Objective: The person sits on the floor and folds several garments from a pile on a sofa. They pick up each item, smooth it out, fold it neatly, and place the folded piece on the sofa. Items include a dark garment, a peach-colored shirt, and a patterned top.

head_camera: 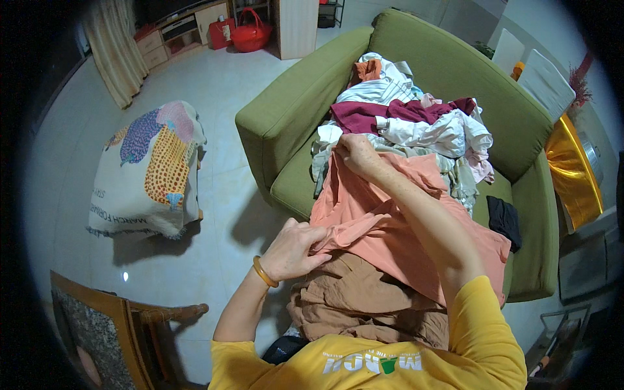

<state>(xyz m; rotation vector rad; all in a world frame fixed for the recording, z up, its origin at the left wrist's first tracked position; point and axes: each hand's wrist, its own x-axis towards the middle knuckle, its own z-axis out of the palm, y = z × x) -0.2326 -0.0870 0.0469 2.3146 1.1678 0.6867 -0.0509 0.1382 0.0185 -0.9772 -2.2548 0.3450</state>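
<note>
A salmon-pink garment (414,229) lies spread from the seat of the green armchair (292,107) towards my lap. My left hand (295,246), with an amber-coloured bangle on the wrist, pinches its near left edge between thumb and fingers. Farther up, my right hand (358,153) grips the same garment by its far left part, the forearm crossing over the cloth. Behind it on the seat is a heap of clothes, with a maroon garment (358,116) and a white garment (438,131) among them. Brown cloth (360,302) lies bunched over my lap.
A folded black cloth (504,222) lies on the seat's right side. To the left stands a low piece covered with a patterned cloth (141,204). A wooden chair (126,312) is at lower left. Against the far wall are a cabinet (151,48) and a red basket (249,39).
</note>
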